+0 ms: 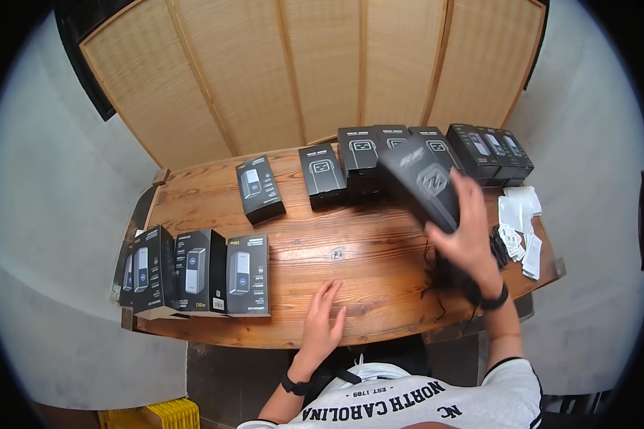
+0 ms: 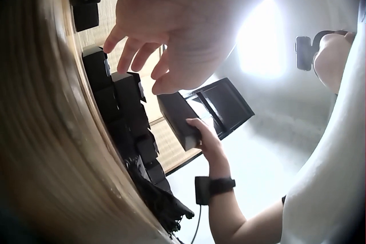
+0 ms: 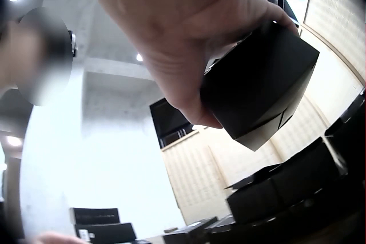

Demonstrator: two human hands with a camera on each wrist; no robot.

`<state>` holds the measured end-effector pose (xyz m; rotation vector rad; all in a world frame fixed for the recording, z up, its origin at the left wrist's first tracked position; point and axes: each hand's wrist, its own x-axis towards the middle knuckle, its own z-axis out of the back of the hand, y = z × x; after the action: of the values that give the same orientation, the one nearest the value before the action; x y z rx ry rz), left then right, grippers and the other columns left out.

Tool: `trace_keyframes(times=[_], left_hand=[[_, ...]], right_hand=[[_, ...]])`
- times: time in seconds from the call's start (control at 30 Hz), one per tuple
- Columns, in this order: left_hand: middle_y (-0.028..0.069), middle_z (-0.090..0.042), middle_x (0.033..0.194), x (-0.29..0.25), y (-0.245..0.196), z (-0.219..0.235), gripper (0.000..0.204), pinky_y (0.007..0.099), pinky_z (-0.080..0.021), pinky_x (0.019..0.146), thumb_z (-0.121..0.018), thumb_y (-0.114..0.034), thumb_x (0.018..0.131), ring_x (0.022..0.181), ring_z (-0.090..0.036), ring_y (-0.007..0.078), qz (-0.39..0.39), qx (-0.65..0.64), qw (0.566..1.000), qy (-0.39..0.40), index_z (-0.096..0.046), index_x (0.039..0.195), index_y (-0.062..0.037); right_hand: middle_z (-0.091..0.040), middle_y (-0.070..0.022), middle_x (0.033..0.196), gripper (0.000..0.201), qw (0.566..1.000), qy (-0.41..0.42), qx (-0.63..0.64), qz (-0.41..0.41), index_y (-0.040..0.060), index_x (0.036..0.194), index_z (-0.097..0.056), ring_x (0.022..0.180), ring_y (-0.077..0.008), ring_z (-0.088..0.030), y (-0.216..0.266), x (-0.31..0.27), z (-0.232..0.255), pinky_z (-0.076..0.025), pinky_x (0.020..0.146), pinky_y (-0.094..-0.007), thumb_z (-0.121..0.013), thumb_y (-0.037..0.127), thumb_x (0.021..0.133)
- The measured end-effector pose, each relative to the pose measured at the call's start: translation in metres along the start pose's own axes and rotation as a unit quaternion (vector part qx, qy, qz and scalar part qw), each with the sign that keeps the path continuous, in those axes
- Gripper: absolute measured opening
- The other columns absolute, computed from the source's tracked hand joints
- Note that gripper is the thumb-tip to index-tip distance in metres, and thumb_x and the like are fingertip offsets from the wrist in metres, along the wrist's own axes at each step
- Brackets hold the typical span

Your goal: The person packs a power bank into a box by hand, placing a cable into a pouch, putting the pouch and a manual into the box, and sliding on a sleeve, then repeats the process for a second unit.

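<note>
My right hand [image 1: 469, 232] is clamped on a black box [image 1: 416, 179], toward one o'clock; my left hand [image 1: 323, 325], well apart, open at six, seemingly just above the worktop [image 1: 304, 250].

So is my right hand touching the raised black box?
Touching: the right wrist view shows your right hand gripping the black box between thumb and fingers.
</note>
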<state>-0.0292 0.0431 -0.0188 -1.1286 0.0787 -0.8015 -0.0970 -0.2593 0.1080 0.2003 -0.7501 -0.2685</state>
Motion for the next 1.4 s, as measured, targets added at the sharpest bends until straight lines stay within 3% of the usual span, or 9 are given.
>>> trace_keyframes(times=[0.3, 0.7, 0.77, 0.87, 0.93, 1.03, 1.13, 1.3, 1.4], left_hand=[[0.0189, -0.040, 0.154, 0.018, 0.033, -0.007, 0.076, 0.0434, -0.037, 0.116, -0.067, -0.003, 0.093, 0.138, -0.046, 0.0297, 0.075, -0.118, 0.990, 0.030, -0.027, 0.158, -0.0028], [0.0179, -0.042, 0.152, 0.010, 0.050, -0.006, 0.073, 0.0407, -0.037, 0.117, -0.065, 0.003, 0.093, 0.140, -0.046, 0.0278, 0.107, -0.174, 0.978, 0.037, -0.028, 0.156, -0.0013], [0.0149, -0.045, 0.149, 0.012, 0.048, -0.005, 0.060, 0.0392, -0.038, 0.116, -0.059, 0.003, 0.096, 0.139, -0.046, 0.0257, 0.138, -0.229, 0.962, 0.048, -0.035, 0.151, -0.0014], [0.0104, -0.057, 0.134, 0.020, 0.048, -0.011, 0.047, 0.0311, -0.049, 0.099, -0.061, -0.004, 0.100, 0.121, -0.057, 0.0169, 0.166, -0.281, 0.945, 0.019, -0.046, 0.144, -0.0021], [0.0056, -0.061, 0.123, 0.033, 0.037, -0.016, 0.033, 0.0256, -0.049, 0.088, -0.058, -0.009, 0.104, 0.108, -0.059, 0.0112, 0.144, -0.270, 0.952, -0.008, -0.054, 0.136, -0.0026], [0.0011, -0.062, 0.105, 0.046, 0.047, -0.026, 0.022, 0.0229, -0.045, 0.080, -0.059, -0.020, 0.105, 0.091, -0.056, 0.0086, 0.235, -0.238, 0.942, -0.036, -0.062, 0.115, -0.0005], [0.0020, -0.062, 0.103, 0.053, 0.065, -0.036, 0.022, 0.0223, -0.045, 0.079, -0.060, -0.021, 0.105, 0.090, -0.057, 0.0097, 0.198, -0.191, 0.959, -0.066, -0.062, 0.111, -0.0004], [0.0097, -0.060, 0.116, 0.045, 0.037, -0.029, 0.043, 0.0282, -0.050, 0.088, -0.065, -0.014, 0.101, 0.102, -0.059, 0.0166, 0.251, -0.264, 0.930, -0.043, -0.052, 0.141, -0.0058], [0.0159, -0.050, 0.136, 0.026, 0.017, -0.027, 0.073, 0.0322, -0.049, 0.099, -0.068, -0.008, 0.097, 0.120, -0.056, 0.0212, 0.190, -0.178, 0.965, -0.033, -0.029, 0.158, -0.0067]], right_hand=[[-0.044, -0.0278, 0.134, 0.101, 0.976, 0.167, 0.126, -0.066, 0.0044, 0.151, -0.039, 0.123, -0.0446, -0.046, 0.071, -0.144, -0.040, -0.038, 0.102, -0.0536, -0.082, 0.035, 0.065], [-0.047, -0.0273, 0.138, 0.096, 0.951, 0.219, 0.207, -0.075, -0.0002, 0.150, -0.039, 0.126, -0.0434, -0.050, 0.080, -0.142, -0.019, -0.038, 0.107, -0.0516, -0.083, 0.046, 0.078], [-0.051, -0.0255, 0.139, 0.087, 0.903, 0.201, 0.366, -0.098, -0.0017, 0.150, -0.041, 0.130, -0.0360, -0.051, 0.069, -0.142, -0.016, -0.038, 0.111, -0.0450, -0.079, 0.042, 0.084], [-0.050, -0.0212, 0.147, 0.069, 0.729, 0.124, 0.625, -0.250, -0.0034, 0.150, -0.041, 0.138, -0.0265, -0.047, 0.070, -0.148, -0.025, -0.034, 0.114, -0.0377, -0.070, 0.027, 0.095], [-0.049, -0.0221, 0.147, 0.067, 0.738, 0.082, 0.626, -0.241, -0.0038, 0.150, -0.040, 0.138, -0.0286, -0.047, 0.071, -0.141, -0.028, -0.036, 0.114, -0.0385, -0.069, 0.023, 0.096], [-0.044, -0.0306, 0.147, 0.078, 0.886, 0.193, 0.392, -0.152, -0.0048, 0.151, -0.036, 0.141, -0.0394, -0.043, 0.065, -0.142, -0.040, -0.037, 0.115, -0.0423, -0.074, 0.027, 0.091], [-0.040, -0.0321, 0.148, 0.083, 0.933, 0.196, 0.282, -0.111, -0.0045, 0.150, -0.037, 0.139, -0.0451, -0.042, 0.074, -0.148, -0.045, -0.038, 0.113, -0.0456, -0.078, 0.029, 0.087], [-0.038, -0.0317, 0.148, 0.079, 0.932, 0.209, 0.264, -0.132, -0.0038, 0.150, -0.036, 0.136, -0.0487, -0.043, 0.083, -0.146, -0.036, -0.043, 0.110, -0.0483, -0.074, 0.023, 0.086], [-0.049, -0.0301, 0.141, 0.072, 0.926, 0.202, 0.287, -0.140, -0.0048, 0.146, -0.041, 0.131, -0.0465, -0.050, 0.084, -0.143, -0.033, -0.044, 0.109, -0.0453, -0.071, 0.015, 0.084]])
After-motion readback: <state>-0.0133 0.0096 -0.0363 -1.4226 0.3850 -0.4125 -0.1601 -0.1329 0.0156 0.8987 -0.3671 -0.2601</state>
